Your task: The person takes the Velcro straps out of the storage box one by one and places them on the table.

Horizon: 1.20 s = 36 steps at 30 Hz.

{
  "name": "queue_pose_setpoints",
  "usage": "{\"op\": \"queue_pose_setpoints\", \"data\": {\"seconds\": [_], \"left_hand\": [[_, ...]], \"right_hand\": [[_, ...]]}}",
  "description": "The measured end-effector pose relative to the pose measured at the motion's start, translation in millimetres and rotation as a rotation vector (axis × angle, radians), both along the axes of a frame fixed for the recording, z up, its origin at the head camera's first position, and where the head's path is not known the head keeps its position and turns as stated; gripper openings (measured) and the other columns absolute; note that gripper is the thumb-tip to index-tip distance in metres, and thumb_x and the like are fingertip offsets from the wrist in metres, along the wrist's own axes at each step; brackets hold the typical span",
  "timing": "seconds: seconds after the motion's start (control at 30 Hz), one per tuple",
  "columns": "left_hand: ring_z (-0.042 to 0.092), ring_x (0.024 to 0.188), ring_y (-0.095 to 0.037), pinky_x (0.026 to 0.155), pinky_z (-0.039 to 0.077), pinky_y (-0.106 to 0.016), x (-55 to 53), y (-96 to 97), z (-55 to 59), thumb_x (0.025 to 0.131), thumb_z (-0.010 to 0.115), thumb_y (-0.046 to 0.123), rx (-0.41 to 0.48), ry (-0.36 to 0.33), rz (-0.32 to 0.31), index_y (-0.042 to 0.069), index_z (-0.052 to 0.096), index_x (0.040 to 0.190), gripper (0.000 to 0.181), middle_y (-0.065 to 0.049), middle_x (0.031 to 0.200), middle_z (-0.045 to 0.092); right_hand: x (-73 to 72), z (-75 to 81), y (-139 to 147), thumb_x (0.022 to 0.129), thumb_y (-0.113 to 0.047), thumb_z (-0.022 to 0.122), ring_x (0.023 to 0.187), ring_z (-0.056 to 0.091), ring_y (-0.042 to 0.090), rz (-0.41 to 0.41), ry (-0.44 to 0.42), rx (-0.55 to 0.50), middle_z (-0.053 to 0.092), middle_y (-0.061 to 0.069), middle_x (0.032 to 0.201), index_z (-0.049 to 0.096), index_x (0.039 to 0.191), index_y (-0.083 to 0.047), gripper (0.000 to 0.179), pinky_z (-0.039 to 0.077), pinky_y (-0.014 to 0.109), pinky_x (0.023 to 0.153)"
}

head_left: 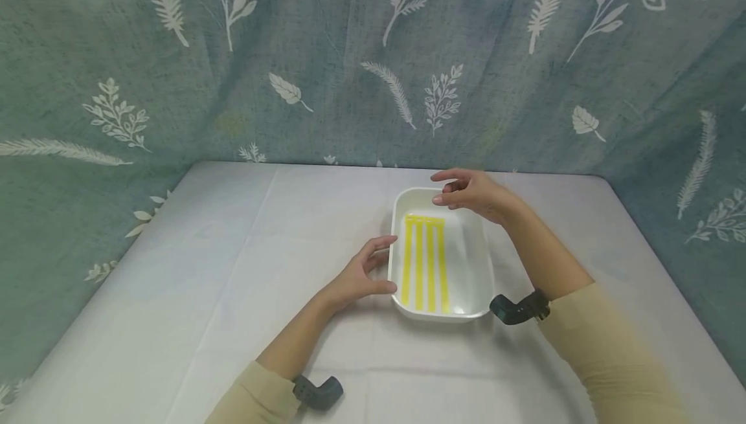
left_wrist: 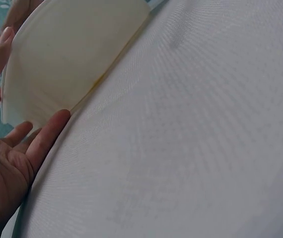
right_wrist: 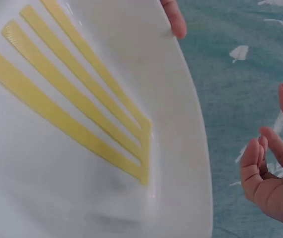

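One white rectangular tray (head_left: 471, 262) is resting on one white tablecloth (head_left: 280, 281), and four yellow strips (head_left: 419, 268), joined by one crossbar (right_wrist: 146, 153), are lying inside. The left hand (head_left: 357, 278) is touching its left side with spread fingers; the right hand (head_left: 474, 194), relaxed and holding nothing, is hovering near the far end. The tray is looking light, stiff, rather slippery; its rim is offering the surest hold.

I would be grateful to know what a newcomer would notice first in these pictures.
Probably the bright yellow strips, joined at their far end, inside the white tray. Next, the left hand touching the tray's left side and the right hand hovering at its far end.
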<state>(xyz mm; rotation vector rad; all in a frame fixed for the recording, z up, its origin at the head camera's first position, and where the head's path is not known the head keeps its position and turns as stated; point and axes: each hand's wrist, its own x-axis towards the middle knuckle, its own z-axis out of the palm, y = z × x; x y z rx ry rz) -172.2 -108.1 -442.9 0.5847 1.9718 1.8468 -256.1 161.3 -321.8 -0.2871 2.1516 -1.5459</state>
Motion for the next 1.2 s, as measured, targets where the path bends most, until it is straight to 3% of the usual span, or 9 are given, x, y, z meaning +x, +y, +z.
{"op": "queue_pose_setpoints", "data": {"seconds": [0.17, 0.3, 0.43, 0.6, 0.77, 0.93, 1.2], "left_hand": [[0.03, 0.139, -0.03, 0.113, 0.023, -0.053, 0.4, -0.4, 1.5, 0.074, 0.081, 0.016, -0.013, -0.006, -0.004, 0.025, 0.033, 0.144, 0.085, -0.007, 0.151, 0.025], [0.029, 0.139, -0.03, 0.113, 0.024, -0.053, 2.1, -1.7, 1.5, 0.074, 0.08, 0.015, -0.016, -0.004, 0.0, 0.024, 0.033, 0.144, 0.085, -0.008, 0.151, 0.026], [0.029, 0.139, -0.032, 0.111, 0.027, -0.054, 3.4, -3.5, 0.3, 0.074, 0.081, 0.015, -0.008, 0.001, 0.0, 0.024, 0.033, 0.143, 0.085, -0.01, 0.151, 0.025], [0.03, 0.139, -0.031, 0.111, 0.029, -0.052, 2.8, -1.7, -0.3, 0.075, 0.08, 0.014, -0.023, -0.013, -0.008, 0.028, 0.032, 0.143, 0.084, -0.009, 0.151, 0.026], [0.029, 0.139, -0.03, 0.109, 0.032, -0.052, 1.1, 0.3, 0.5, 0.076, 0.078, 0.012, -0.021, -0.016, -0.016, 0.027, 0.031, 0.143, 0.083, -0.009, 0.151, 0.024], [0.027, 0.14, -0.029, 0.109, 0.033, -0.052, 0.2, 0.7, 0.3, 0.076, 0.077, 0.009, -0.019, -0.025, -0.018, 0.026, 0.031, 0.144, 0.084, -0.008, 0.151, 0.024], [0.027, 0.14, -0.028, 0.106, 0.037, -0.05, -1.5, 0.8, -0.3, 0.075, 0.08, 0.016, -0.005, -0.032, -0.035, 0.026, 0.03, 0.144, 0.085, -0.006, 0.152, 0.022]], "right_hand": [[-11.7, -16.0, -11, 0.085, -0.008, 0.069, 0.094, 0.055, 0.023, 0.01, -0.043, -0.054, 0.049, 0.003, 0.093, 0.044, 0.138, -0.005, 0.059, 0.047, 0.042, 0.095], [-18.6, -30.3, -20, 0.086, -0.004, 0.066, 0.091, 0.055, 0.02, -0.002, -0.068, -0.123, 0.05, 0.002, 0.092, 0.045, 0.137, -0.004, 0.055, 0.049, 0.038, 0.093], [-24.0, -45.9, -27, 0.086, -0.006, 0.067, 0.083, 0.051, 0.015, -0.005, -0.075, -0.121, 0.05, 0.001, 0.091, 0.047, 0.136, -0.005, 0.054, 0.049, 0.031, 0.083], [-25.7, -62.6, -33, 0.083, -0.01, 0.072, 0.073, 0.045, 0.014, 0.004, -0.053, -0.022, 0.048, 0.0, 0.09, 0.051, 0.134, -0.009, 0.055, 0.042, 0.027, 0.063], [-26.3, -72.2, -37, 0.079, -0.012, 0.076, 0.065, 0.043, 0.013, 0.022, 0.049, 0.06, 0.049, 0.003, 0.089, 0.052, 0.131, -0.007, 0.057, 0.04, 0.025, 0.056], [-27.7, -77.9, -39, 0.075, -0.011, 0.079, 0.067, 0.045, 0.014, 0.032, 0.107, 0.148, 0.051, 0.004, 0.087, 0.056, 0.127, -0.004, 0.058, 0.04, 0.023, 0.056], [-28.9, -82.7, -43, 0.068, -0.019, 0.085, 0.076, 0.045, 0.017, 0.069, 0.219, 0.386, 0.05, 0.005, 0.082, 0.059, 0.123, -0.003, 0.062, 0.038, 0.024, 0.064]]}}
